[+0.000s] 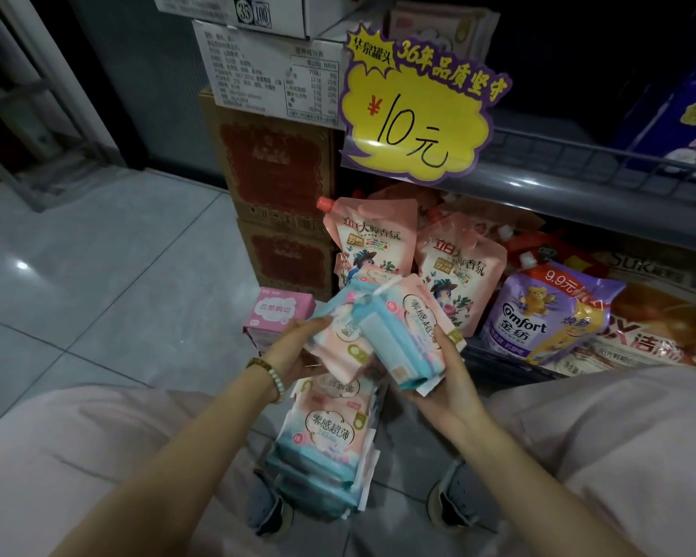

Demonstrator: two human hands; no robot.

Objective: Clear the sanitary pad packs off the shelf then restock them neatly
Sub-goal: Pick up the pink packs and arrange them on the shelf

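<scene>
While crouched over pale floor tiles [109,251], holding a bundle of pad packs [382,335] in both hands: soft pink-and-turquoise wrappers, white cloud-shaped labels with dark script, small red round marks at the corners, turquoise side panels turned upward on the nearest pack. Left hand [298,351] closed around the bundle's left edge, fingers curled over the top, a beaded bracelet [272,377] at the wrist. Right hand [445,379] cupped beneath and along the right side, thumb pressed on the front face, gripping the same bundle. Directly below the hands, between two grey shoes [457,500], a stack of matching packs [330,444] lying flat on the floor, label up, edges roughly aligned. Just left of the left hand, a pink box [280,311] resting on the tiles beside stacked brown cartons [282,170]. Beyond the bundle, pink spouted refill pouches [372,239] standing on the lowest shelf, a purple Comfort pouch [547,311] to their right, and a yellow price sign [416,110] clipped to the grey shelf rail [579,190] above
</scene>
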